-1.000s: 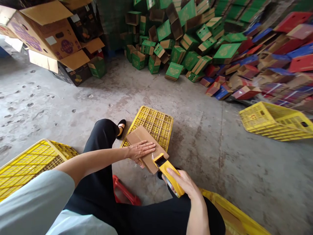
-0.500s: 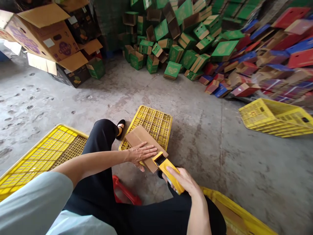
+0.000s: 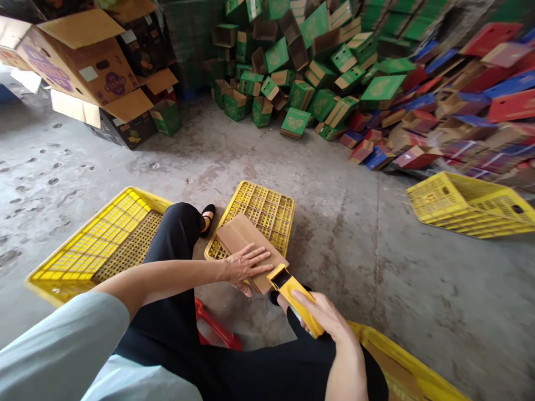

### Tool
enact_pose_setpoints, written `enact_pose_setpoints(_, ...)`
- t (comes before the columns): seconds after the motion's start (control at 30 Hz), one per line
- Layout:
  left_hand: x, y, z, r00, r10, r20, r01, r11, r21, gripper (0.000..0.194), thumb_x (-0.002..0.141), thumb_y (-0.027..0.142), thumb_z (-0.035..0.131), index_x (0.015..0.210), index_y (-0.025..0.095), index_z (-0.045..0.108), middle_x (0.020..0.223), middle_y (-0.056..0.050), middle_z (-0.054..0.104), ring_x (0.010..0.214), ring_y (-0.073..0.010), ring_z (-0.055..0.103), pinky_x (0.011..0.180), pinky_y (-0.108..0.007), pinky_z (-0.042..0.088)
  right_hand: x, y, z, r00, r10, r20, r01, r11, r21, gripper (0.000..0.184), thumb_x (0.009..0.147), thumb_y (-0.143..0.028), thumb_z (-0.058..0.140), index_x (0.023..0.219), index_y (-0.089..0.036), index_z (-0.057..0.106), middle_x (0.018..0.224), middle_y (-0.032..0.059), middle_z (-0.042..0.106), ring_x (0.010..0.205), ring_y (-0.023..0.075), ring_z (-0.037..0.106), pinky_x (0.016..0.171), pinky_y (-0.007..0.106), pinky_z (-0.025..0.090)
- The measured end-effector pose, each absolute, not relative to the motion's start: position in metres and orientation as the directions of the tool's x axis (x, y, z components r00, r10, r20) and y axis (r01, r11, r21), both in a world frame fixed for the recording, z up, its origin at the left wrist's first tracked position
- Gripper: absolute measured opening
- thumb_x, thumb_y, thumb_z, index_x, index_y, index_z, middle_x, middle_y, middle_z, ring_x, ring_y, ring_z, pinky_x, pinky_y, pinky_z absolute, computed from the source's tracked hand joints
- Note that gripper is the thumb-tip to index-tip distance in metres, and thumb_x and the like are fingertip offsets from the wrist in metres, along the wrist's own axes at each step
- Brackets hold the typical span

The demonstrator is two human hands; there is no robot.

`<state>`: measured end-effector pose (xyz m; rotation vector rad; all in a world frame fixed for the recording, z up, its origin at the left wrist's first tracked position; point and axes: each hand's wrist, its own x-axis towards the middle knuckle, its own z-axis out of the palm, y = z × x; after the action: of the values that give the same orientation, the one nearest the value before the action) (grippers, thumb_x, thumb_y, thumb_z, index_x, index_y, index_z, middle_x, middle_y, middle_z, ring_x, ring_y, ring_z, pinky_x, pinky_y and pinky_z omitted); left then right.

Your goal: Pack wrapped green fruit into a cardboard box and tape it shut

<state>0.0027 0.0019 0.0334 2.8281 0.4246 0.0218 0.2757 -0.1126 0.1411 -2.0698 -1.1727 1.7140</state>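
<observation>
A flat brown cardboard box (image 3: 238, 228) lies at an angle over the near end of an upturned yellow plastic crate (image 3: 267, 203). My left hand (image 3: 246, 264) rests flat on top of the box, fingers stretched out and slightly spread, thumb over its near side. My right hand (image 3: 320, 312) is wrapped round a yellow hand-held tool (image 3: 295, 295) with a dark recess near its head; its exact kind is unclear. The tool's head is at the box's near right corner; whether it touches the cardboard, I cannot tell.
Another yellow crate (image 3: 90, 236) sits left of my knee, and one more (image 3: 472, 206) at the right. A red plastic object (image 3: 219, 331) lies between my legs. Green boxes (image 3: 295, 121) and red and blue ones (image 3: 378, 156) are piled behind; large cartons (image 3: 94, 61) stand back left.
The left crate appears farther right and forward, showing more of its inside. My left hand has slid slightly right over the box. My right hand and the tool have shifted a little right and nearer.
</observation>
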Motion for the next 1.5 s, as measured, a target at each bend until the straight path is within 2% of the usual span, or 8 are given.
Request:
enact_pose_setpoints(0.1,0.009,-0.003,0.035,0.969,0.245,-0.015,0.239,-0.931,0.276,0.113,0.084,0.066,0.066,0.166,0.01,0.013,0.172,-0.019,0.015,0.16,-0.0351,0.008,0.128,-0.052,0.015,0.274,-0.112,0.141,0.027,0.67,-0.742,0.445,-0.673,-0.591,0.05,0.085,-0.07,0.06,0.091,-0.02,0.063,0.062,0.0019,0.07,0.055,0.0193,0.07,0.05,0.025,0.054)
enact_pose_setpoints(0.23,0.01,-0.001,0.034,0.977,0.213,-0.03,0.212,-0.934,0.287,0.107,0.086,0.06,0.065,0.167,0.014,0.013,0.172,-0.015,0.018,0.161,-0.0308,0.009,0.128,-0.05,0.017,0.275,-0.113,0.138,0.014,0.675,-0.738,0.45,-0.664,-0.598,0.051,0.086,-0.07,0.06,0.092,-0.019,0.061,0.061,0.0022,0.069,0.056,0.0195,0.07,0.051,0.025,0.055)
enact_pose_setpoints(0.5,0.008,0.001,0.032,0.979,0.199,-0.042,0.203,-0.935,0.292,0.101,0.09,0.059,0.062,0.167,0.014,0.014,0.172,-0.015,0.015,0.161,-0.0294,0.01,0.129,-0.051,0.011,0.287,-0.124,0.136,-0.029,0.645,-0.763,0.409,-0.689,-0.598,0.055,0.084,-0.076,0.06,0.089,-0.021,0.061,0.061,0.0024,0.07,0.054,0.0199,0.068,0.052,0.027,0.054)
enact_pose_setpoints(0.63,0.009,0.0,0.03,0.973,0.224,-0.063,0.232,-0.923,0.308,0.106,0.085,0.059,0.068,0.167,0.018,0.014,0.173,-0.013,0.015,0.161,-0.0307,0.008,0.129,-0.05,0.013,0.298,-0.132,0.134,-0.041,0.634,-0.772,0.382,-0.704,-0.599,0.059,0.082,-0.079,0.06,0.085,-0.021,0.061,0.062,0.0031,0.07,0.055,0.0191,0.068,0.053,0.026,0.053)
enact_pose_setpoints(0.87,0.018,-0.016,0.03,0.959,0.268,-0.094,0.284,-0.908,0.307,0.106,0.08,0.06,0.073,0.166,0.025,0.021,0.174,-0.014,0.003,0.16,-0.0387,0.006,0.125,-0.066,0.009,0.299,-0.133,0.128,-0.014,0.625,-0.78,0.424,-0.703,-0.571,0.064,0.076,-0.084,0.062,0.09,-0.021,0.063,0.064,0.0037,0.071,0.058,0.0213,0.07,0.053,0.027,0.054)
enact_pose_setpoints(1.07,0.025,-0.027,0.031,0.982,0.18,-0.05,0.186,-0.923,0.336,0.107,0.088,0.055,0.064,0.167,0.009,0.008,0.172,-0.017,0.011,0.161,-0.0306,0.007,0.129,-0.051,0.011,0.299,-0.134,0.128,0.013,0.621,-0.784,0.435,-0.709,-0.555,0.058,0.079,-0.078,0.064,0.088,-0.021,0.062,0.061,0.0036,0.07,0.056,0.0213,0.071,0.051,0.026,0.054)
enact_pose_setpoints(1.33,0.024,-0.025,0.031,0.98,0.186,-0.069,0.199,-0.914,0.353,0.108,0.089,0.059,0.062,0.167,0.01,0.005,0.172,-0.018,0.013,0.161,-0.0303,0.008,0.129,-0.049,0.009,0.298,-0.14,0.135,-0.02,0.638,-0.77,0.403,-0.699,-0.59,0.055,0.085,-0.075,0.06,0.088,-0.019,0.062,0.06,0.0042,0.071,0.053,0.0199,0.07,0.049,0.024,0.052)
enact_pose_setpoints(1.5,0.025,-0.024,0.031,0.98,0.191,-0.049,0.196,-0.917,0.347,0.103,0.091,0.057,0.06,0.167,0.013,0.006,0.172,-0.016,0.014,0.161,-0.0283,0.009,0.129,-0.049,0.01,0.304,-0.15,0.136,0.027,0.64,-0.768,0.386,-0.715,-0.583,0.051,0.087,-0.072,0.059,0.087,-0.021,0.062,0.061,0.0048,0.071,0.056,0.021,0.071,0.05,0.025,0.053)
